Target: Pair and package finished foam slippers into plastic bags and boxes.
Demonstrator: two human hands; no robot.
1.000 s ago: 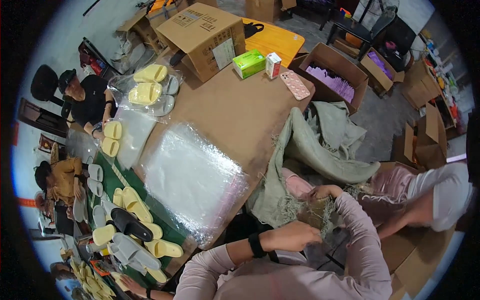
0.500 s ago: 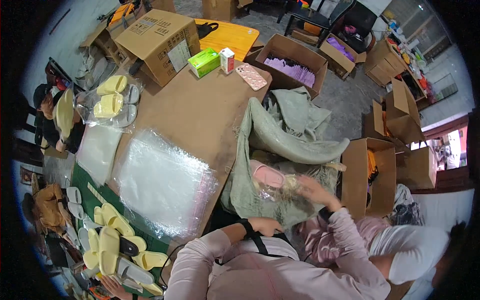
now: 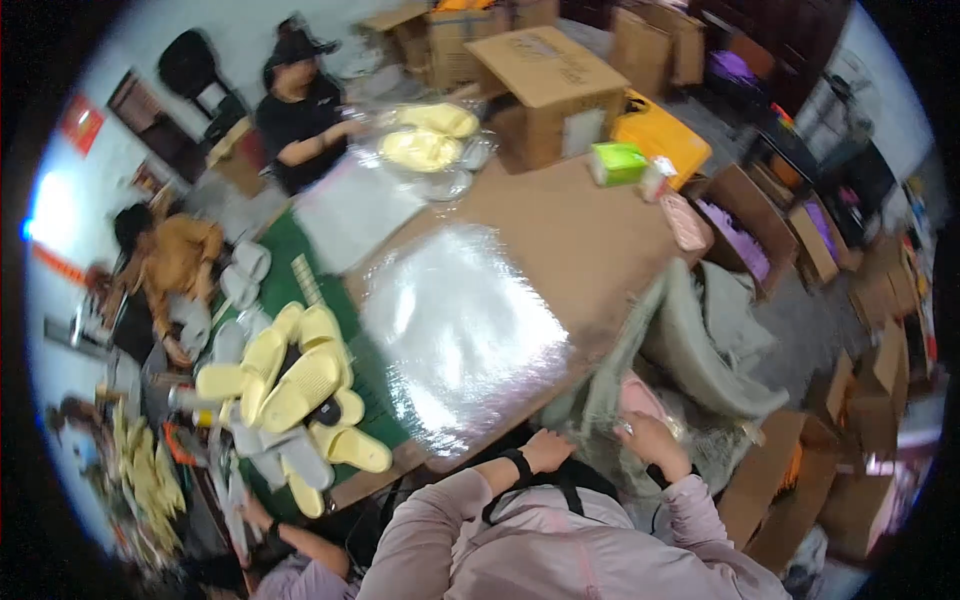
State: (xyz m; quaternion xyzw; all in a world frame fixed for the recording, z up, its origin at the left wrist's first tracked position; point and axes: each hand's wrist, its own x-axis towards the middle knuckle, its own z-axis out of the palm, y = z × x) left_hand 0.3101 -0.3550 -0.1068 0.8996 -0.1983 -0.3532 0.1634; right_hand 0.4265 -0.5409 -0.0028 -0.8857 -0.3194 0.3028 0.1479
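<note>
A green-grey woven sack [image 3: 685,345] stands gaping at the table's near right corner. Inside its mouth lies a pink slipper [image 3: 650,402] in clear plastic. My right hand [image 3: 650,442] is at the sack's near side, just below the slipper, fingers curled; what they pinch, if anything, does not show clearly. Close to the sack's left edge, in front of my waist, my left hand [image 3: 546,452] is closed, its fingertips partly hidden. On the table beside them lies a stack of clear plastic bags [image 3: 465,335].
Yellow and grey slippers [image 3: 305,385] are heaped on a green mat [image 3: 365,400]. Bagged slippers [image 3: 430,150], a carton [image 3: 545,100], a green tissue pack [image 3: 618,163] and a pink phone [image 3: 684,222] sit farther back. Co-workers [image 3: 300,125] are along the left. Open cartons [image 3: 780,490] stand right.
The view has swung left, bringing co-workers into sight. My right hand has gone from beside the slipper to the sack's near side, and its fingers have curled. My left hand stays near my waist.
</note>
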